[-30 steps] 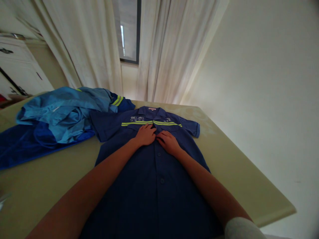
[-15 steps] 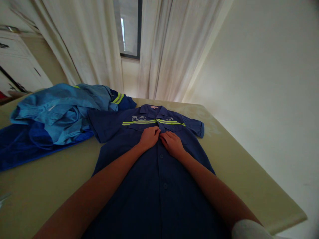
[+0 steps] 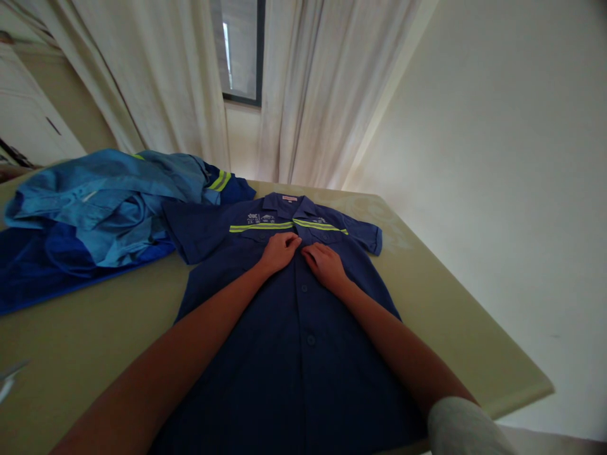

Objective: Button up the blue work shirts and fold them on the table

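Note:
A navy short-sleeved work shirt (image 3: 256,354) lies face up on the table, collar at the far end. A yellow-green reflective stripe crosses its chest, and white lettering sits above the stripe. Just below the stripe, my left hand (image 3: 279,251) pinches the front placket, thumb and forefinger together. My right hand (image 3: 327,266) is beside it, across the placket, its curled fingertips on the cloth at the front edge. A small gap separates the two hands. Below them, two buttons (image 3: 311,340) show on the placket. The cloth between my fingertips is mostly hidden.
A heap of light-blue and dark-blue clothing (image 3: 114,202) lies on the pale green table (image 3: 427,316) at the left. At the lower left edge is a partly seen white object (image 3: 6,387). Curtains (image 3: 175,88) and a window stand behind; a wall rises at the right.
My hands have parted slightly at the placket, where their fingertips nearly met before. The whole view has shifted a little; the shirt lies as it did.

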Tool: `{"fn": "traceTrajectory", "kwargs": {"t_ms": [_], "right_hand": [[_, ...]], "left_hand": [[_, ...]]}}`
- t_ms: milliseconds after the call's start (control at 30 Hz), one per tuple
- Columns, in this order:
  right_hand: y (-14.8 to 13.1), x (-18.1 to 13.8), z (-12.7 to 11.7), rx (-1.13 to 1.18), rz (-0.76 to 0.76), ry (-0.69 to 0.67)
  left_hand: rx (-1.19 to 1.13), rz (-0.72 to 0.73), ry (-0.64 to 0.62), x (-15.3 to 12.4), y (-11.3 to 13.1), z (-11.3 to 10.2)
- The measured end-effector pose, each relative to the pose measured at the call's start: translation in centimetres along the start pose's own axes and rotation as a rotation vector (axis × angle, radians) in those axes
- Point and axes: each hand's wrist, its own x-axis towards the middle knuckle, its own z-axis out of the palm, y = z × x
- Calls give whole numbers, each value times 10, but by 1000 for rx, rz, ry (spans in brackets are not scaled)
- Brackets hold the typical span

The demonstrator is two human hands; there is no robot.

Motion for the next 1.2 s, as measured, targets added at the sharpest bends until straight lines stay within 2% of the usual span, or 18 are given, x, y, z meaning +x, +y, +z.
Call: {"fn": "traceTrajectory", "kwargs": {"t_ms": [233, 733, 833, 933, 1000, 1100, 1200], "right_hand": [[0, -1, -2, 22, 102, 46], [0, -2, -2, 19, 114, 39], [0, -1, -4, 48, 111, 80], [-1, 0, -16, 104, 92, 113], [-4, -2, -30, 160, 39, 60], [-14, -12, -51, 205, -80, -128], [-28, -32, -57, 179, -156, -279]], "left_hand": [[-44, 44, -18, 1, -4, -1], [-92, 102, -77, 2, -9, 3], [-36, 116, -133, 1, -7, 1], [88, 141, -168, 1, -4, -1], [186, 174, -193, 0, -1, -2], [322, 228, -235, -2, 2, -2], [440, 274, -268, -5, 4, -1]]}}
